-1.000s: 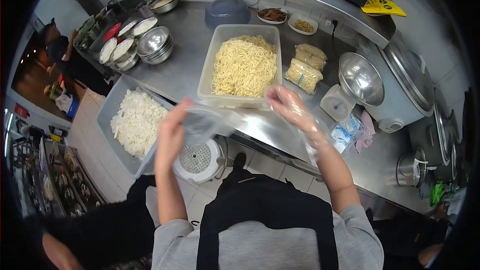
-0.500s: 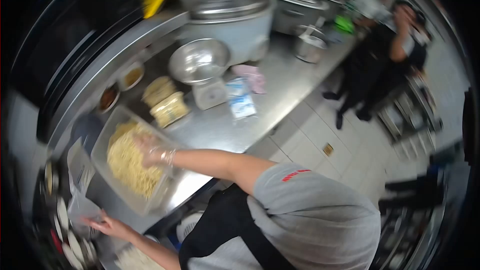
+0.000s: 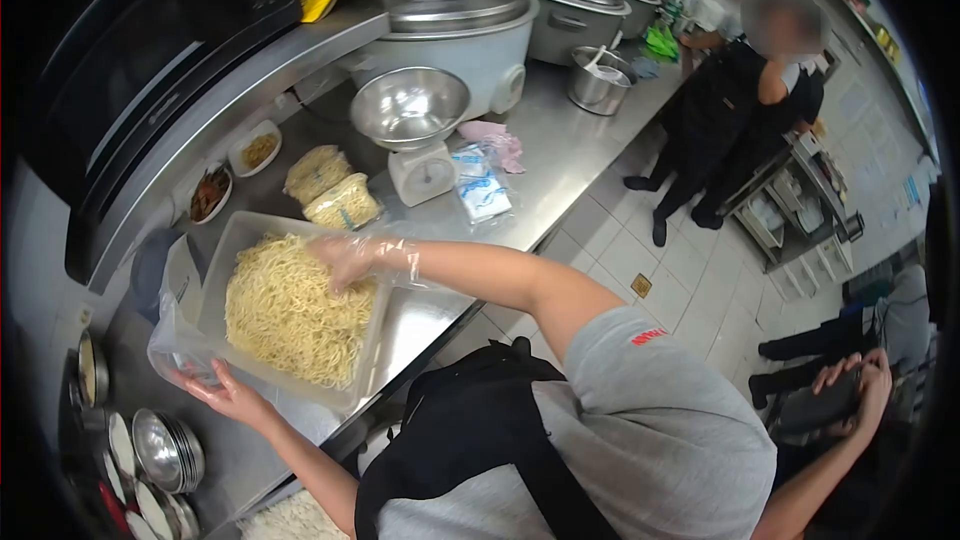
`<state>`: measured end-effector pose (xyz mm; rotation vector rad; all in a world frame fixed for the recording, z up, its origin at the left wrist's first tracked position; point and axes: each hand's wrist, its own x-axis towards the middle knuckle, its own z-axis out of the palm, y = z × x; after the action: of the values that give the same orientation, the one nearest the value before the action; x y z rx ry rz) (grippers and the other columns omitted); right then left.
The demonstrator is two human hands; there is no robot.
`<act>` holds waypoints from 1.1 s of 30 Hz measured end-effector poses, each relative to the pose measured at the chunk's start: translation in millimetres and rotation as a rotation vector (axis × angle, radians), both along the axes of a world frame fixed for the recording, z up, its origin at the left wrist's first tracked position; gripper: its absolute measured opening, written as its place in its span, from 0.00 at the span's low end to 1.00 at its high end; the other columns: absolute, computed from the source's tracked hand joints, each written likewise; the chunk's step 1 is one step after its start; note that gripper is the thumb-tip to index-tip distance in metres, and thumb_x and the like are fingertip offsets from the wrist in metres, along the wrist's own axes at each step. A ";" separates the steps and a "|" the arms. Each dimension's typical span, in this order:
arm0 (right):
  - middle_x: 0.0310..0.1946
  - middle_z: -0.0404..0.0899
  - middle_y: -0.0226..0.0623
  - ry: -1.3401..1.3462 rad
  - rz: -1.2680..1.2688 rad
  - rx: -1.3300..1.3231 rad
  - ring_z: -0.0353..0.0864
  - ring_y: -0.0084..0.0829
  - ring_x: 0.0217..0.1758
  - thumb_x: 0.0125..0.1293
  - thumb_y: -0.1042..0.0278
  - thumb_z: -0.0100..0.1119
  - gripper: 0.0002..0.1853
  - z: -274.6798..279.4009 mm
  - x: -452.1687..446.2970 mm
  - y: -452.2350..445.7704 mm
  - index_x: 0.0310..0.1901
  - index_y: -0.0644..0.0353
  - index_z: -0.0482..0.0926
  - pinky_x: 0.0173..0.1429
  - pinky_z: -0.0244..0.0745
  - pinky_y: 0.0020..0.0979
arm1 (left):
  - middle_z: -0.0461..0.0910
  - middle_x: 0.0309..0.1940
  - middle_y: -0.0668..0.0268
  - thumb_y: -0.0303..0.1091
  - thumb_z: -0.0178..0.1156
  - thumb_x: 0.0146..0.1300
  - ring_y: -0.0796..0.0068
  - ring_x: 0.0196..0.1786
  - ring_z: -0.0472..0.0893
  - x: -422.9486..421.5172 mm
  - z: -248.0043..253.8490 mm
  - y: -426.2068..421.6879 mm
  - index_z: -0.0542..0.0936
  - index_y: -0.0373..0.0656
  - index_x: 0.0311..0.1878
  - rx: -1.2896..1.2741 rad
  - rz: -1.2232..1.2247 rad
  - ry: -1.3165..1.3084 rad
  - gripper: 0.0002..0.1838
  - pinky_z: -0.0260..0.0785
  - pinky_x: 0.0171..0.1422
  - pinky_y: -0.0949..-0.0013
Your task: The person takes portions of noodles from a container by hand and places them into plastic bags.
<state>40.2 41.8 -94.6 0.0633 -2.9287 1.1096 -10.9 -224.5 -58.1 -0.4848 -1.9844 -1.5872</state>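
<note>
A translucent plastic tub [image 3: 213, 275] on the steel counter holds a heap of pale yellow noodles [image 3: 290, 315]. My right hand [image 3: 345, 258], in a clear disposable glove, reaches into the heap at its far right side. Its fingers curl into the noodles, and the fingertips are hidden there. At the tub's near left corner, my left hand [image 3: 228, 395] grips a clear plastic bag [image 3: 175, 330] by its edge, thumb raised. The bag stands partly open beside the tub wall.
Behind the tub are bagged noodles [image 3: 343, 203], two small dishes and a scale [image 3: 422, 175] bearing a steel bowl [image 3: 410, 108]. Large cookers [image 3: 455, 50] line the back. Stacked bowls [image 3: 168, 450] sit at left. Co-workers [image 3: 735, 105] stand right; another person's hands [image 3: 855, 395] show lower right.
My left hand has moved up and right with the bag, closer to the tub. My right hand stays in the noodles. Another person's hands have come into view at lower right.
</note>
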 end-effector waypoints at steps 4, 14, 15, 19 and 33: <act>0.55 0.64 0.58 -0.328 -0.200 -0.616 0.63 0.43 0.61 0.30 0.51 0.75 0.56 40.1 37.7 -12.0 0.58 0.80 0.57 0.63 0.59 0.31 | 0.57 0.62 0.55 0.27 0.50 0.62 0.66 0.56 0.67 -12.8 -4.3 8.8 0.51 0.43 0.68 0.115 -0.048 -0.007 0.32 0.69 0.51 0.66; 0.57 0.61 0.60 -0.072 -0.368 -0.198 0.60 0.44 0.62 0.36 0.50 0.69 0.49 0.4 9.0 -32.4 0.56 0.79 0.60 0.65 0.54 0.35 | 0.56 0.63 0.55 0.28 0.54 0.59 0.62 0.62 0.62 -58.7 -68.2 27.1 0.54 0.37 0.66 0.050 -0.029 -0.121 0.32 0.70 0.53 0.70; 0.59 0.59 0.58 -0.117 -0.210 -0.141 0.57 0.47 0.64 0.37 0.55 0.69 0.51 8.1 5.9 -26.5 0.60 0.75 0.54 0.68 0.51 0.35 | 0.52 0.65 0.56 0.27 0.54 0.60 0.62 0.62 0.61 -49.2 -54.1 31.9 0.51 0.37 0.67 0.186 -0.099 -0.166 0.34 0.71 0.50 0.70; 0.47 0.71 0.52 -0.011 -0.349 0.051 0.70 0.43 0.55 0.40 0.62 0.68 0.48 41.8 11.9 -33.3 0.63 0.67 0.52 0.58 0.65 0.33 | 0.46 0.67 0.57 0.24 0.52 0.60 0.64 0.64 0.60 -42.6 -42.8 35.5 0.49 0.38 0.68 0.369 -0.125 -0.179 0.34 0.73 0.46 0.72; 0.41 0.75 0.55 -0.219 -0.018 0.391 0.75 0.45 0.50 0.48 0.41 0.61 0.41 47.0 -81.5 -95.6 0.54 0.69 0.65 0.57 0.66 0.39 | 0.36 0.69 0.49 0.28 0.52 0.58 0.53 0.69 0.52 -84.1 -42.4 25.6 0.48 0.27 0.65 0.170 -0.056 -0.233 0.35 0.48 0.69 0.63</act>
<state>-41.3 -53.8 -47.6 -0.0879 -3.2897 0.5571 -95.1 -198.9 -100.4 -0.3020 -1.9926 -1.9031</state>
